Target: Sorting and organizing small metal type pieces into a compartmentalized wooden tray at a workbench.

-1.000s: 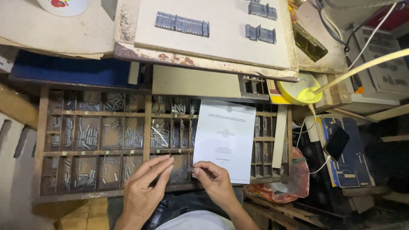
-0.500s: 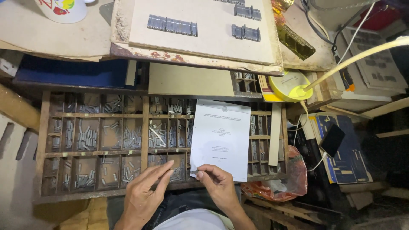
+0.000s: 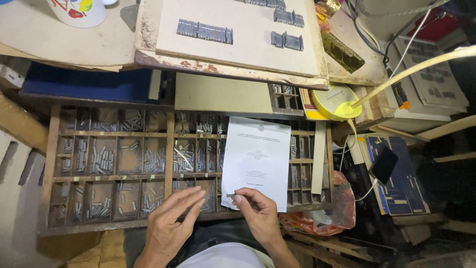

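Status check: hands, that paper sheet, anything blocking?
Right hand pinching paper sheet bottom edge. Left hand open, beside it. Sheet covers part of type tray.

White printed sheet (image 3: pixel 256 161), rectangular, black text lines, lies over the right half of the type case (image 3: pixel 49 168). Black phone (image 3: pixel 384 164), screen dark, rests tilted on blue booklets (image 3: pixel 404 183) at right. Red-orange plastic bag (image 3: pixel 342 208) sits below them.

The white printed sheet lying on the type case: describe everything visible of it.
The white printed sheet is a flat upright rectangle of paper with small centred lines of dark print too small to read. It lies across the middle-right compartments of the wooden type case, slightly tilted. The right hand covers its lower edge, fingers pinching a small grey piece there. The left hand is beside it, apart from it.
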